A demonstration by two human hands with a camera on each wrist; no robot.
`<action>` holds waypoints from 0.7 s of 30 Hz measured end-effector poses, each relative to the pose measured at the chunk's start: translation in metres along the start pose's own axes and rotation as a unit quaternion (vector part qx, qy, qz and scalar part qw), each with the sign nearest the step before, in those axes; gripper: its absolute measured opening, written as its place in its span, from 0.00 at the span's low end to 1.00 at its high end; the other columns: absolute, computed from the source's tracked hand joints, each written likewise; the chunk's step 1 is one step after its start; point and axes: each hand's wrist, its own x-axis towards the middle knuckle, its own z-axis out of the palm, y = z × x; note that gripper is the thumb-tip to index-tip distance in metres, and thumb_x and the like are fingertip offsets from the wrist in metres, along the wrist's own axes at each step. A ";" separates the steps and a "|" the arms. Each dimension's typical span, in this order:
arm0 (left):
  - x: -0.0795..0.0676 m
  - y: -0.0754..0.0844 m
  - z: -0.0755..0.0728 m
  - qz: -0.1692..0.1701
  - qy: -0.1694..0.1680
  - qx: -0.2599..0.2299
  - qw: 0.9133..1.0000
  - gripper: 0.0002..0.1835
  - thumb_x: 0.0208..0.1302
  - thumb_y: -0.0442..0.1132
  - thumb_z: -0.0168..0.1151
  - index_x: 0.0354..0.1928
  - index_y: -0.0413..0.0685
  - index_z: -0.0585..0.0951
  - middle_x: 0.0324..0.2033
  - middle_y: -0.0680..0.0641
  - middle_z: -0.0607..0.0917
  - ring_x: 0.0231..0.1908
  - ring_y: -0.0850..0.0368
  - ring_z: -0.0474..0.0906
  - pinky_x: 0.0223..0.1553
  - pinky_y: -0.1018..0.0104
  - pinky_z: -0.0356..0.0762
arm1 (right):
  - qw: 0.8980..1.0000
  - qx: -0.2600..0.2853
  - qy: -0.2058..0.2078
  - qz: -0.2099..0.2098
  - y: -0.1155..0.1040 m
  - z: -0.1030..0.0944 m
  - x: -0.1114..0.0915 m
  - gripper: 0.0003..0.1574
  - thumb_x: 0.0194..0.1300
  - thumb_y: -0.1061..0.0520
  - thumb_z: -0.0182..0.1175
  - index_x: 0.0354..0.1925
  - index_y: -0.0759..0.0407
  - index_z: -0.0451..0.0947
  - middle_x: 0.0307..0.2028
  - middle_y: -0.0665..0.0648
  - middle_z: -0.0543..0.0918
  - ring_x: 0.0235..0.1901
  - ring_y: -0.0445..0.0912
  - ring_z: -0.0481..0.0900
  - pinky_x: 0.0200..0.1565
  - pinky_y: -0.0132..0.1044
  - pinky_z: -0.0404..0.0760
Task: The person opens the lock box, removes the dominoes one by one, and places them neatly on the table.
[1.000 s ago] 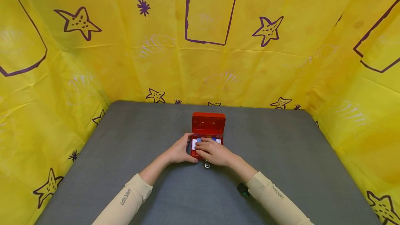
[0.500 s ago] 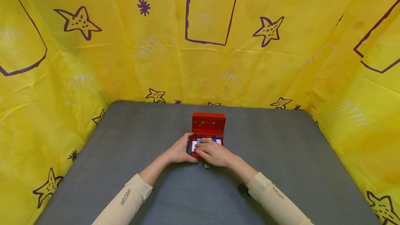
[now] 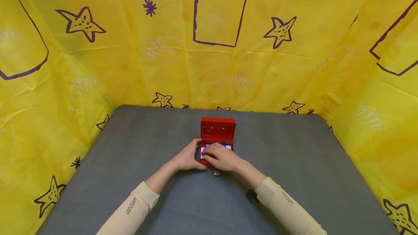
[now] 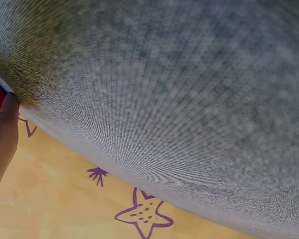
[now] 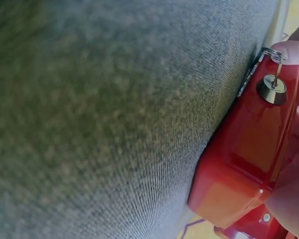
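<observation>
Two hands are working at a red box [image 5: 239,139], which is sitting on the grey worktop [image 3: 147,137] near six o'clock from the middle of the head view, with a yellow cloth [image 3: 169,71] hanging beyond at twelve o'clock. Judging by how things are lying, the raising of the lid [image 3: 217,128] is done: it is standing up at the box's twelve-o'clock edge, and a key [image 5: 279,70] is sitting in the lock [image 5: 271,94] on the six-o'clock side. The left hand [image 3: 187,156] is gripping the box at nine o'clock, its thumb pressing at the seven-o'clock corner and its fingers reaching to the eleven-o'clock corner, spread well apart from the thumb. The right hand [image 3: 223,158] is lying over the box from four o'clock, its fingers bending down to the white and blue contents [image 3: 229,147]; whether they are pinching a piece or only touching, I cannot tell, because the hand is covering most of what lies beneath, and the right wrist view is showing the box's outside instead. What is remaining undone, as far as I am judging: these contents are lying inside the box, the lid is not resting down, and the key is not hanging free, so the handling inside seems to be partway along.
</observation>
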 end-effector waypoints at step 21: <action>-0.001 0.000 -0.002 -0.002 0.002 0.014 1.000 0.54 0.41 0.42 0.82 0.67 0.36 0.58 0.62 0.36 0.70 0.62 0.43 0.69 0.62 0.51 0.68 | 0.998 -0.039 -0.001 0.041 0.001 0.004 0.013 0.19 0.61 0.57 0.68 0.49 0.64 0.80 0.47 0.58 0.84 0.51 0.51 0.78 0.58 0.43 0.73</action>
